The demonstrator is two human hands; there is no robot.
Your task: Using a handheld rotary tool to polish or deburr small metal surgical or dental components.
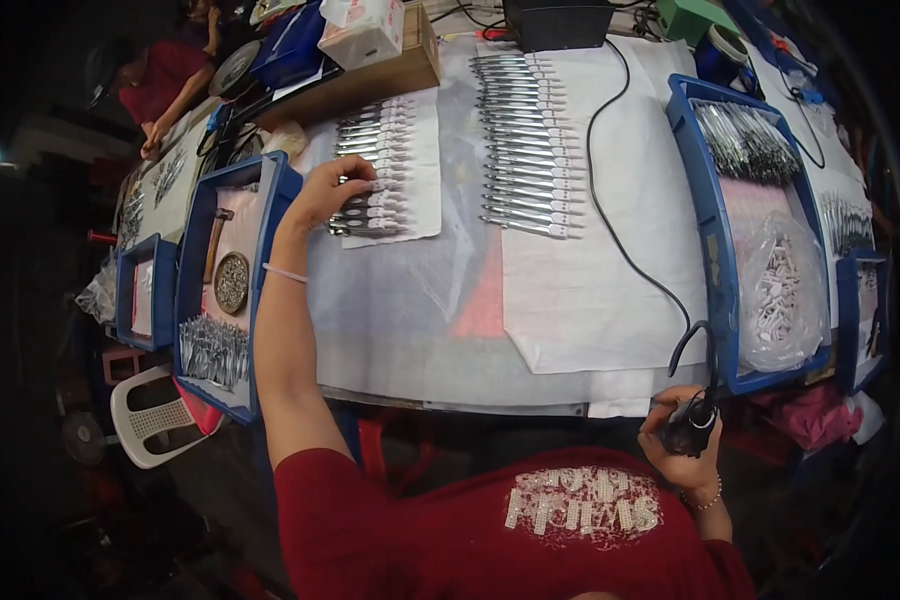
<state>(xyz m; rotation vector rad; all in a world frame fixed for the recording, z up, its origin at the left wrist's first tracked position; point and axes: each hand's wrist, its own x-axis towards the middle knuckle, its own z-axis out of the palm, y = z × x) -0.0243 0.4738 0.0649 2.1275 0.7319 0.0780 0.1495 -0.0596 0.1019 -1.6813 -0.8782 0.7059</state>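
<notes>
Your right hand wraps a dark corded tool
Your left hand bends over slim tapered metal pieces on a white sheet, whether pinching one I cannot tell; they look light, stiff and slick, best held mid-length; a glossy second row reaches farther back

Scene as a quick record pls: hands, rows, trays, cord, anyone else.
left hand: fingers at left row; grip unclear
right hand: holds dark tool
left row: metal pieces on white sheet
right row: similar pieces, lined up
left tray: blue; hammer, dish of small parts, metal bundle
right tray: blue; metal pile, clear bag of white parts
cord: black, runs to tool
other person: upper left, red shirt
</notes>
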